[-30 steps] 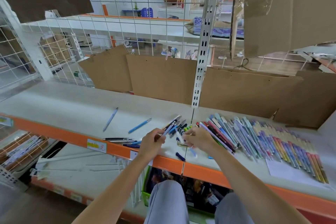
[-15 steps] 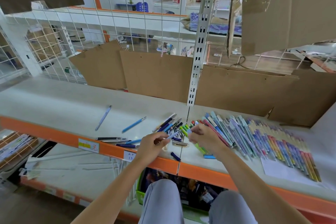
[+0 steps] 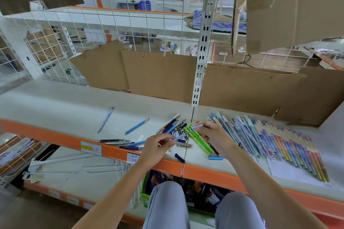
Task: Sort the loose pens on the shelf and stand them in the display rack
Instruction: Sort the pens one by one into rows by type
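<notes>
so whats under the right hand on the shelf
Green pens run out from beneath the right hand, beside a light blue cap near the shelf edge. The hand hides whatever else lies under the palm.

Landmark is the slotted upright post (image 3: 202, 46) at the back of the shelf (image 3: 55, 102): the loose pen pile (image 3: 176, 126) lies just in front of its foot, with my left hand (image 3: 158, 147) and right hand (image 3: 214, 135) over the pile's near side. Right of the post, a long fanned row of pens (image 3: 270, 141) lies on the shelf, its near end on a paper sheet (image 3: 286, 171). Left of the post, two single pens (image 3: 106, 119) (image 3: 136, 126) lie apart, cardboard panels (image 3: 158, 74) stand behind.
</notes>
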